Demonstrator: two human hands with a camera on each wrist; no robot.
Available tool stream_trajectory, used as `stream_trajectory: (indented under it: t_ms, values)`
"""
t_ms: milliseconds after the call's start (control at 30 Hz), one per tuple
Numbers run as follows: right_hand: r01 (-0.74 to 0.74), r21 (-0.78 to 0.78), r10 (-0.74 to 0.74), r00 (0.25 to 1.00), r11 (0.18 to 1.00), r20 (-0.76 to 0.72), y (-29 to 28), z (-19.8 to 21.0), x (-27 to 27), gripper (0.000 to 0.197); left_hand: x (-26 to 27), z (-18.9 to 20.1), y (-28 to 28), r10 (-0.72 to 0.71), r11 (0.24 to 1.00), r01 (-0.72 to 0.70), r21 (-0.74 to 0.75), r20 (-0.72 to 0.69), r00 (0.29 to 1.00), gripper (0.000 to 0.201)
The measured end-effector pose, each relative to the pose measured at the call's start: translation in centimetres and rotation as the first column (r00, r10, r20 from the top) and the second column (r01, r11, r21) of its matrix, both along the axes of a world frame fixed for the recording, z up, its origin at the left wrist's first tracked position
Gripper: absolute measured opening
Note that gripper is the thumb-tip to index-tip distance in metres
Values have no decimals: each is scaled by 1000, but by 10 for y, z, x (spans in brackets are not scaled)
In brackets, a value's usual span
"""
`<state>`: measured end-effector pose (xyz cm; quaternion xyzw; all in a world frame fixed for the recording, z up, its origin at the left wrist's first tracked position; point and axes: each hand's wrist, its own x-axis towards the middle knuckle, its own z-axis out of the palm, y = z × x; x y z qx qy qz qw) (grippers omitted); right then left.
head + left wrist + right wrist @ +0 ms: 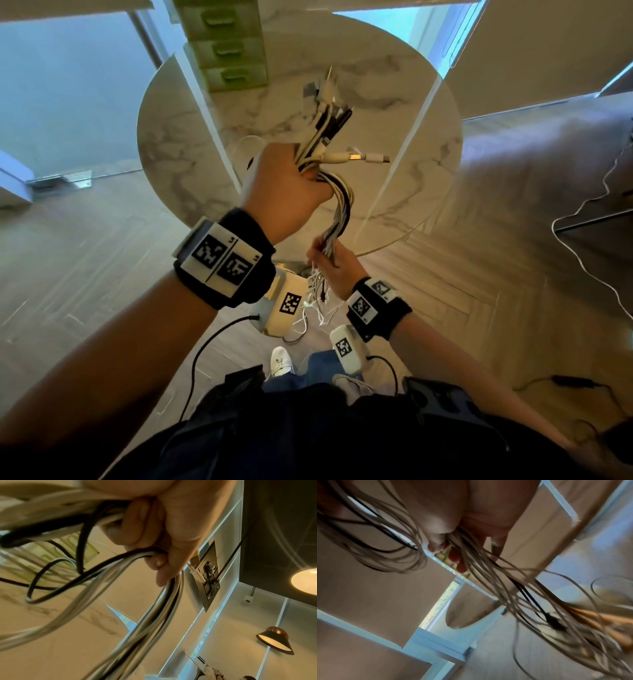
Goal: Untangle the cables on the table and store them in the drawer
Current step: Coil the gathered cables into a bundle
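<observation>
A bundle of white and black cables hangs in the air above the near edge of the round marble table. My left hand grips the bundle near its top, and several plug ends fan out above the fist. My right hand holds the same bundle lower down, fingers curled round the strands; loose ends dangle below it. In the left wrist view my fingers wrap the cables. In the right wrist view the strands run blurred out of my hand. A green drawer unit stands at the table's far left, its drawers closed.
Wooden floor surrounds the table. A thin white cord trails across the floor at right, by a dark mat. A glass partition stands at left. My white shoe shows below the hands.
</observation>
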<state>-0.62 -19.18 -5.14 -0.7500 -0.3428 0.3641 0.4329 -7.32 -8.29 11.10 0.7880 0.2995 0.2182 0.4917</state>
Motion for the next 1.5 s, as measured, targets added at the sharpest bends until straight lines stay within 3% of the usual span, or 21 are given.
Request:
stream_trajectory:
  t_ms: [100, 233, 267, 333, 400, 467, 533, 567, 633, 700, 767, 867, 967, 1000, 1067, 1167, 1267, 1333, 1433, 1500]
  values:
    - [-59, -184, 61, 998, 981, 4, -18, -28, -15, 12, 3, 2, -3, 11, 996, -3, -89, 98, 995, 49]
    - [-128, -484, 127, 991, 865, -36, -51, -70, -27, 21, 3, 18, -10, 52, 980, -2, -199, 246, 968, 15]
    - [-139, -532, 135, 990, 835, -47, -59, -80, -30, 22, 3, 25, -10, 42, 980, 17, -201, 283, 958, 16]
    - [-100, -575, 104, 994, 812, -26, -68, -93, -30, 26, 6, 36, -11, -14, 986, 68, -149, 339, 941, 23]
    - [-55, -571, 87, 996, 819, 30, -71, -96, -28, 34, 12, 41, -13, -25, 990, 72, -124, 348, 937, 44]
    - [-141, -605, 233, 970, 784, 76, -69, -94, -23, 70, 14, 42, -18, -37, 987, 85, -135, 329, 944, 42]
    - [-194, -589, 272, 961, 785, 45, -64, -89, -19, 115, 15, 34, -20, -37, 987, 84, -136, 315, 948, 12]
    - [-182, -542, 230, 973, 821, 23, -61, -86, -16, 129, 15, 29, -18, -37, 988, 79, -129, 300, 953, 13]
    - [-131, -420, 156, 987, 898, 27, -57, -76, -5, 137, 13, 17, -13, -65, 991, 91, -97, 248, 967, 25]
    - [-74, -291, 80, 997, 954, 10, -56, -43, 8, 127, 10, 4, -8, -65, 997, 70, -24, 170, 983, 31]
    - [-44, -260, 40, 999, 965, -20, -56, -9, 22, 118, 5, -7, -5, -76, 996, 74, 42, 66, 995, 28]
    - [22, -263, -17, 1000, 965, 21, -56, 29, 36, 124, -5, -19, -4, -62, 991, 70, 113, -67, 996, 44]
    - [59, -81, -54, 996, 995, 67, -45, 58, 29, 125, -11, -28, -8, -20, 984, 55, 171, -200, 979, 45]
    - [44, -4, -43, 997, 999, 69, -39, 67, 24, 120, -12, -31, -10, -27, 982, 68, 173, -228, 973, 43]
    - [-17, 139, 9, 998, 990, 56, -26, 72, 13, 90, -12, -32, -17, -57, 986, 93, 136, -247, 967, 39]
    - [34, 169, -48, 995, 985, 82, -15, 52, 4, 36, -9, -33, -20, -70, 996, 78, 36, -185, 980, 42]
    - [58, 154, -78, 989, 986, 123, -16, 18, -2, 10, -8, -33, -17, -53, 999, 52, -17, -119, 991, 32]
    - [62, 106, -70, 995, 992, 77, -21, -4, -7, 6, -9, -33, -15, -35, 997, 28, -77, -90, 995, 25]
    - [47, -132, -45, 999, 990, 15, -37, -41, -13, 7, -11, -23, -11, 24, 992, -24, -125, -3, 1000, 49]
    - [-19, -300, 26, 999, 954, 21, -51, -65, -13, 15, -12, -11, -7, 31, 991, -20, -134, 85, 996, 54]
